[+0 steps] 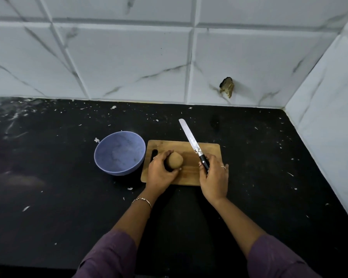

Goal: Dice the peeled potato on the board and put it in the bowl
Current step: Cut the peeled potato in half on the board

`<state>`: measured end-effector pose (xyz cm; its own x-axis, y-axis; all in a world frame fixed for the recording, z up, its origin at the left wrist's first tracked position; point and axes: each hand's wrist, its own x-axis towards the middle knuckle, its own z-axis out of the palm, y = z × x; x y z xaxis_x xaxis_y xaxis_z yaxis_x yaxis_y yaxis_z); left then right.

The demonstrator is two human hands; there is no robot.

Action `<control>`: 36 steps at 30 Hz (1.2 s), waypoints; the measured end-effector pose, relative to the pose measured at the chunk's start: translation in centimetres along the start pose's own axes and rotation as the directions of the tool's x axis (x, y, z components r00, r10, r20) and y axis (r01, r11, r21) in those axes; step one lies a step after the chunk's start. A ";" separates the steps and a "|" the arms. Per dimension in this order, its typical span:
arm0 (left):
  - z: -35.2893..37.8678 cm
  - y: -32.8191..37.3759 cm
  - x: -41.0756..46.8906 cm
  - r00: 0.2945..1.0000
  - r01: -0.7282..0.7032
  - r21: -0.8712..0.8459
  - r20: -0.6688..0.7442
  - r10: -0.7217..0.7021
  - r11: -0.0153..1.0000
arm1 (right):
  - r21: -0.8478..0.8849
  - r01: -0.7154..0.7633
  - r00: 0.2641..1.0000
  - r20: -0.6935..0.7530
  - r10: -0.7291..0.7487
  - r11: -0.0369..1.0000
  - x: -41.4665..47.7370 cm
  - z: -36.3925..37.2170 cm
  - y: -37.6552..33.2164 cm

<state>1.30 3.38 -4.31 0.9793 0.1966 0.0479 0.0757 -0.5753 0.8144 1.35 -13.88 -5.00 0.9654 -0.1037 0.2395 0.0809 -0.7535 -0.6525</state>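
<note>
Two hands work over a wooden board (189, 174) that lies on a black counter (68, 197) flecked with white bits. The left hand (159, 174) curls round the near left side of the potato (176, 161), fingers and thumb clamped on it. The potato sits whole on the left part of the board. The right hand (214, 178) is closed round the black handle of a knife (190, 141), over the right part of the board. The long blade points far and slightly left, its tip past the board's far edge. Whether the blade touches the wood cannot be told. Knife and potato are apart.

A blue bowl (100, 152) stands just left of the board and looks empty. A thin bracelet (142, 200) circles the left wrist, and purple sleeves cover both forearms. Behind the counter rises a white marbled tile wall (129, 67) with a broken brown patch (227, 86) low on it.
</note>
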 end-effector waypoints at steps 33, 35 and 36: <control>0.2 0.2 -5.0 0.999 -0.021 0.021 0.033 0.020 1.000 | -0.018 -0.025 0.999 0.027 0.026 1.000 -4.7 -1.8 0.8; -0.1 0.7 -4.8 0.997 -0.033 0.071 0.069 0.028 0.997 | -0.052 0.001 1.000 0.015 0.000 0.999 -5.1 -1.9 0.5; -0.1 0.9 -4.7 0.996 -0.036 0.099 0.087 0.027 0.994 | -0.066 0.021 1.000 0.011 -0.021 0.998 -5.3 -2.0 0.3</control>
<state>-3.27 2.02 -3.71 0.9936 0.1109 0.0193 0.0588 -0.6578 0.7509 -4.28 -14.85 -5.04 0.9662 -0.0807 0.2447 0.0849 -0.7969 -0.5982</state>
